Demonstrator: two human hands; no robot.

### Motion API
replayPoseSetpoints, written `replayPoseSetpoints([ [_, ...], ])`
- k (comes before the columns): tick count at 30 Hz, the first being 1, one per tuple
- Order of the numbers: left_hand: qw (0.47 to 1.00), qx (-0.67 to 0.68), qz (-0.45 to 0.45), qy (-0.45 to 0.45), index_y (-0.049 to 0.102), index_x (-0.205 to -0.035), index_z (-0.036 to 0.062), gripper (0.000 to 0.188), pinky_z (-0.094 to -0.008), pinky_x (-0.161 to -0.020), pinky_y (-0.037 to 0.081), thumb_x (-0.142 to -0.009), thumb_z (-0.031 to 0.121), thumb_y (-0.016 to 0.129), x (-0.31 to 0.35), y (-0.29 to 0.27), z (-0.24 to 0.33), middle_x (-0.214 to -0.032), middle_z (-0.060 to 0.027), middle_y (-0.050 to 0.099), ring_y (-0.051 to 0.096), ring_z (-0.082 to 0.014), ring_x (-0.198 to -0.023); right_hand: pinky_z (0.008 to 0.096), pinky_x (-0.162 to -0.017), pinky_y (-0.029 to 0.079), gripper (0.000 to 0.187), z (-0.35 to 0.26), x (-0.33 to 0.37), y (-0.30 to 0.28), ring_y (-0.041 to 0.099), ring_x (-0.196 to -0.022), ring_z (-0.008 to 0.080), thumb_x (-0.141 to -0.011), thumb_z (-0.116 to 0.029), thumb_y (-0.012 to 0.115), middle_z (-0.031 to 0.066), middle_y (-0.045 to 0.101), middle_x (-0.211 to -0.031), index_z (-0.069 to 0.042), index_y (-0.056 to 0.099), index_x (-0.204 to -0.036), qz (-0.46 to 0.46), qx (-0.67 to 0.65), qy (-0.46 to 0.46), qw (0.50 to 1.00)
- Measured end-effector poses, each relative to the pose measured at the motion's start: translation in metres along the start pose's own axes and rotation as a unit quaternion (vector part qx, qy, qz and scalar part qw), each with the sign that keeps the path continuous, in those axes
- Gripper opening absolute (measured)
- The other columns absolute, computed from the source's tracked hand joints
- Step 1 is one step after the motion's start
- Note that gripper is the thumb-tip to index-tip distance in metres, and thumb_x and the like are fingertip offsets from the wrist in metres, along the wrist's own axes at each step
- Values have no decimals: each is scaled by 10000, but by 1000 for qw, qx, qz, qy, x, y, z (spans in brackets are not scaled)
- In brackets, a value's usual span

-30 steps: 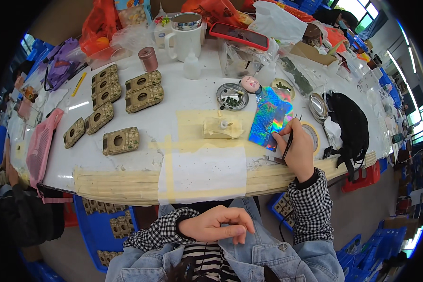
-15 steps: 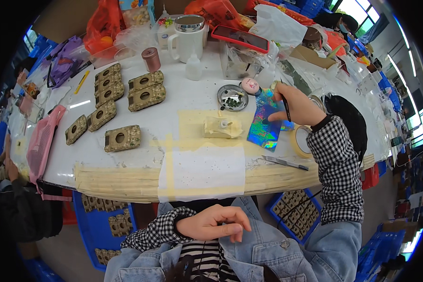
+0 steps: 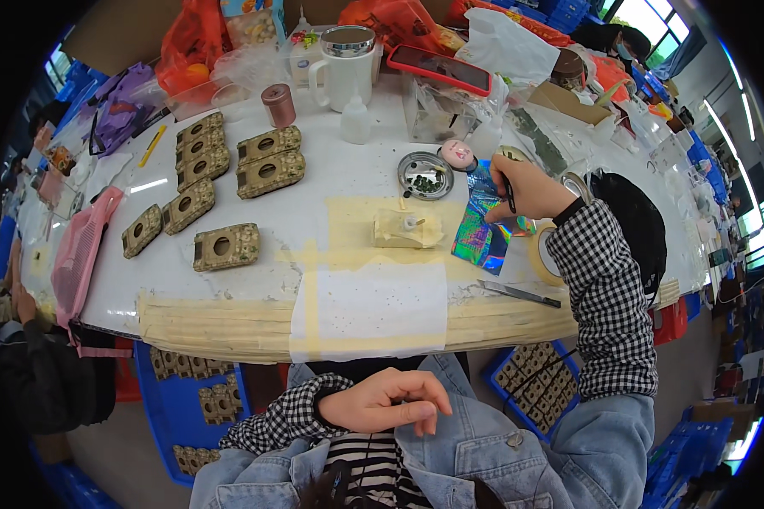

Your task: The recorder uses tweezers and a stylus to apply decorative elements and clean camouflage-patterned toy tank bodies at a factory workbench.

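Observation:
My right hand [image 3: 530, 191] is over a shiny holographic blue-green sheet [image 3: 475, 242], its fingers closed on a thin black tool [image 3: 509, 195] that points down; its exact kind is partly hidden. My left hand [image 3: 390, 401] hovers over my lap with loosely bent fingers and nothing in it. Left of the sheet sits a tape-covered block [image 3: 392, 231] with a small nozzle-like tip on top. Behind it, a round dish [image 3: 437, 185] holds small dark green bits. Several camouflage toy tank hulls [image 3: 227, 248], each with a round hole, lie on the left of the table.
A craft knife [image 3: 518, 293] and a tape roll [image 3: 542, 254] lie near my right forearm. White paper [image 3: 369, 314] is taped at the front edge. A mug [image 3: 346, 72], a phone [image 3: 440, 68] and bags stand behind. Blue trays [image 3: 165, 424] of hulls are below the table.
My right hand has shifted slightly, its fingers curling further round the black tool, which now tilts differently. My left hand stays put. The whole view has moved slightly.

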State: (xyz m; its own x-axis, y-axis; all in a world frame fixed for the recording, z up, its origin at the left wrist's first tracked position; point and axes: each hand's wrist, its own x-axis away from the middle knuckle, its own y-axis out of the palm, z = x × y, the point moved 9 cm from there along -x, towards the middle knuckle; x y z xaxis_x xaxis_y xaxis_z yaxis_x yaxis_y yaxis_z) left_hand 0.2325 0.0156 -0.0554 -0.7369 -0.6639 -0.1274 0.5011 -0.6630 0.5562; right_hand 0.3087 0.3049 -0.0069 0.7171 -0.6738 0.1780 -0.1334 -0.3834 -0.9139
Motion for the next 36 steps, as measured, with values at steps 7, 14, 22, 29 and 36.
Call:
replayPoseSetpoints([
  [7,1000,13,17,-1,520,-1076,-31,197,-250,-751,499,-963,116,455,2,-1,-1,-908,-84,613,607,-120,-829,284,-580,360,464,-10,11,-10,402,-650,145,-663,-164,824,34,421,-708,-60,408,-841,53,-46,-74,995],
  [14,997,0,62,36,513,-1082,-25,169,-260,-784,495,-949,67,465,1,-7,-4,-979,-94,598,601,-131,-891,190,-546,255,393,-50,72,-47,278,-639,37,-761,-96,741,-50,313,-701,-96,351,-803,99,-185,-50,977],
  [22,936,-52,261,230,365,-1257,-7,527,-419,-1020,393,-818,31,652,10,-27,33,-1254,-131,444,445,-221,-1210,221,-619,344,459,-123,136,-35,403,-642,98,-628,-104,852,-22,435,-705,-107,398,-696,53,-340,-165,924],
  [29,967,-21,229,109,309,-1367,-9,540,-301,-973,389,-897,62,566,4,-25,21,-1306,-102,458,457,-154,-1177,248,-595,353,349,-142,92,14,401,-652,129,-732,-65,753,18,436,-737,-58,407,-772,-16,-286,-157,945],
  [36,956,13,284,69,492,-1205,-53,311,-297,-919,435,-965,141,451,24,-32,33,-1144,-112,591,560,-143,-1034,253,-595,349,353,-170,74,27,389,-660,164,-710,-56,754,38,414,-734,-54,409,-783,23,-269,-228,936],
])
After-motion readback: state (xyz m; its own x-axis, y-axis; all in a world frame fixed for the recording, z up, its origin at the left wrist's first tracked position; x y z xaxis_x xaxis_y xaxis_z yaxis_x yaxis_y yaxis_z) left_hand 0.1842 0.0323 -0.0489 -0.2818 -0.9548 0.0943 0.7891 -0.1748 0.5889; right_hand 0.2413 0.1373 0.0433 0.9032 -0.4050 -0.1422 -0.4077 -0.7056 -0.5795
